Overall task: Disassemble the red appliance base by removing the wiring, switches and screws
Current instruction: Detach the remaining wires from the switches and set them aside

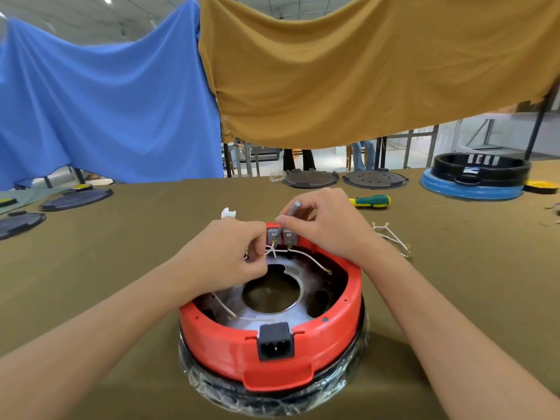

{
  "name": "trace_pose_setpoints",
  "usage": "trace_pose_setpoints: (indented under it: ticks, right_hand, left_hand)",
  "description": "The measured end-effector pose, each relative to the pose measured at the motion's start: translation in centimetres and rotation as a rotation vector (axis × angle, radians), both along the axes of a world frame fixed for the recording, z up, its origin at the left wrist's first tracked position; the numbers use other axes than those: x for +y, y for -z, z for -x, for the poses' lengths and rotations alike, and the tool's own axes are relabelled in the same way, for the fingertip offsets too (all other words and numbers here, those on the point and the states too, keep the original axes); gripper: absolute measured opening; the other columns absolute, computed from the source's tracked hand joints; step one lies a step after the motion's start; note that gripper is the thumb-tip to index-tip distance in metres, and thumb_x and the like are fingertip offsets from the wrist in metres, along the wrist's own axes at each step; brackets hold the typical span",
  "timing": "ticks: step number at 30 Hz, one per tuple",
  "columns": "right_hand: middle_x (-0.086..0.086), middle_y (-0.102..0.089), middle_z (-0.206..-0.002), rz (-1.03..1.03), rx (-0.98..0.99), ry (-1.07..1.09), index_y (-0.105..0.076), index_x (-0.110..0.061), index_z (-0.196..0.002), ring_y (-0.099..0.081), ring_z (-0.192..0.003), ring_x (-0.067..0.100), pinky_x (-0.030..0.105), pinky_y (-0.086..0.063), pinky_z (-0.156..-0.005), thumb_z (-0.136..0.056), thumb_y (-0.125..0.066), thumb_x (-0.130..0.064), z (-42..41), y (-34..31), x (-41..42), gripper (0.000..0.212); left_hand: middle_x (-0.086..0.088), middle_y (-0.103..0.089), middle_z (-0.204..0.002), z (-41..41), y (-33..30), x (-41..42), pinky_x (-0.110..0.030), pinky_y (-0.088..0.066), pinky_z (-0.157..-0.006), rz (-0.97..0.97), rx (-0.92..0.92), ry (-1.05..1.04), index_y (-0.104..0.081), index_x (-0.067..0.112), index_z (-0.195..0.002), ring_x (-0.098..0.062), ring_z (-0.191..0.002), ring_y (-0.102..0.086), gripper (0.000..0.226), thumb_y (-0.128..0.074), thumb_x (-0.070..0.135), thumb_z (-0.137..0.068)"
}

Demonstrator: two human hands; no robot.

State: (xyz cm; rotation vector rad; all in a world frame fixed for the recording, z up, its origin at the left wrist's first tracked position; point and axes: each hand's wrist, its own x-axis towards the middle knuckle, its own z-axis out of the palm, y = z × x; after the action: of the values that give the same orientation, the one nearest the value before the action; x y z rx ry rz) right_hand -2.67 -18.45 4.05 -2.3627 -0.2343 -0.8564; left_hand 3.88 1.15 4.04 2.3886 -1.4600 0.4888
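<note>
The red appliance base [339, 338] lies upside down in front of me on the olive cloth, a black power socket [275, 341] in its near wall. Two grey switches [281, 236] sit inside its far rim with white wires [306, 256] attached. My right hand [327, 225] grips a thin grey tool [288, 218] whose tip touches the left switch's terminal. My left hand [233, 253] pinches a white wire just left of the switches. More white wire runs across the metal plate [300, 313] inside.
A loose bundle of white wires [391, 237] lies right of the base. A green-and-yellow screwdriver [371, 201] and a small white plastic part [228, 213] lie behind it. Dark round plates [310, 178] and a black-and-blue base [475, 177] stand at the far edge.
</note>
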Motion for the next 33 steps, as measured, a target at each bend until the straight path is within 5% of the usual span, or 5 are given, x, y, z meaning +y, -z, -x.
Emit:
trace_pose_setpoints:
  ticks: [7, 14, 19, 25, 33]
  right_hand:
    - [-0.012, -0.071, -0.069, -0.082, 0.049, -0.009, -0.078, -0.017, -0.079, -0.063, -0.064, -0.002, 0.010, -0.044, -0.061, -0.087, -0.074, -0.023, -0.1, 0.1, -0.2, 0.011]
    - [-0.009, -0.067, -0.068, -0.090, 0.086, 0.025, -0.074, -0.016, -0.079, -0.057, -0.061, -0.002, 0.010, -0.041, -0.057, -0.088, -0.072, -0.024, -0.2, 0.1, -0.2, 0.012]
    - [-0.007, -0.068, -0.071, -0.098, 0.091, 0.031, -0.074, -0.016, -0.081, -0.058, -0.063, 0.000, 0.011, -0.042, -0.058, -0.089, -0.071, -0.025, -0.3, 0.1, -0.3, 0.012]
    - [-0.011, -0.066, -0.068, -0.086, 0.082, 0.025, -0.072, -0.018, -0.081, -0.057, -0.063, -0.003, 0.010, -0.042, -0.058, -0.089, -0.070, -0.026, -0.4, 0.3, -0.3, 0.012]
    - [-0.012, -0.065, -0.067, -0.089, 0.085, 0.017, -0.073, -0.016, -0.082, -0.054, -0.061, -0.003, 0.011, -0.039, -0.057, -0.092, -0.068, -0.029, -0.7, 0.2, -0.3, 0.017]
  left_hand:
    - [0.005, -0.052, -0.055, 0.0, 0.0, -0.3, -0.032, -0.043, -0.057, -0.046, -0.030, -0.050, -0.047, 0.018, -0.067, -0.013, -0.053, -0.046, 0.017, -0.060, 0.023, -0.078]
    - [0.000, -0.057, -0.064, 0.1, -0.1, -1.0, -0.030, -0.038, -0.053, -0.208, -0.123, -0.188, -0.053, 0.015, -0.070, -0.018, -0.057, -0.048, 0.027, -0.048, 0.035, -0.087]
    - [-0.001, -0.050, -0.057, 0.2, 0.6, -1.9, -0.032, -0.043, -0.054, -0.117, -0.043, -0.246, -0.046, 0.013, -0.060, -0.024, -0.059, -0.052, 0.037, -0.052, 0.034, -0.090]
    - [0.013, -0.057, -0.054, -0.1, 0.4, -1.9, -0.020, -0.035, -0.054, 0.040, 0.116, -0.254, -0.055, 0.027, -0.064, -0.003, -0.060, -0.057, 0.021, -0.067, 0.029, -0.081]
    - [0.015, -0.060, -0.047, -0.5, 0.5, -2.3, -0.017, -0.041, -0.053, 0.076, 0.321, -0.236, -0.063, 0.020, -0.062, 0.001, -0.049, -0.056, 0.018, -0.067, 0.016, -0.079]
